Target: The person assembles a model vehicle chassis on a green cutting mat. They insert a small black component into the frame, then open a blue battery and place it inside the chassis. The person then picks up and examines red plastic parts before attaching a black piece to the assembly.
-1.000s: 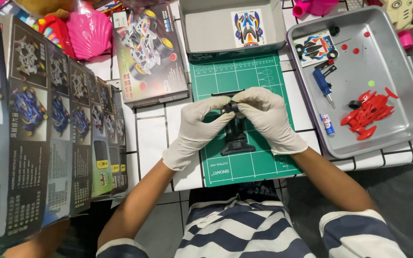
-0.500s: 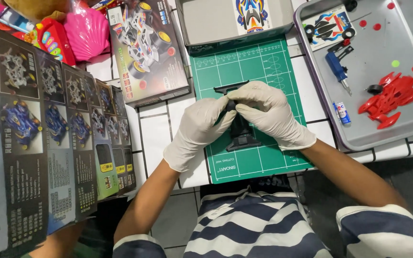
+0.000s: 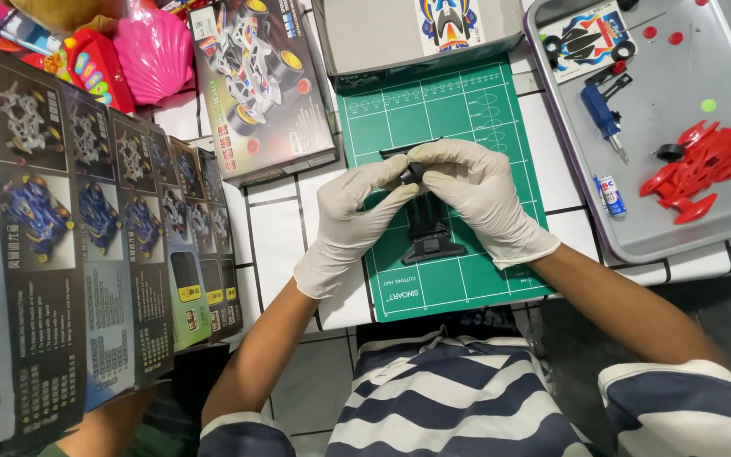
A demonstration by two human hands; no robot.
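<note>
Both hands work over the green gridded cutting mat (image 3: pixel 467 110), which shields the white tiled table (image 3: pixel 277 233) and keeps small parts from straying. The left hand (image 3: pixel 350 222) and right hand (image 3: pixel 484 199), each in a thin white glove, meet above the mat's middle. Their fingertips (image 3: pixel 399 173) are curled tight on a small dark piece at the top of the flat black plastic toy-car chassis (image 3: pixel 429 233), which rests on the mat, probably steadied by that pinch. Right of the mat, a grey metal tray (image 3: pixel 568 203) corrals a red plastic car body (image 3: pixel 700 165). Left of it lies a folded instruction sheet (image 3: pixel 69 254), open for reading.
</note>
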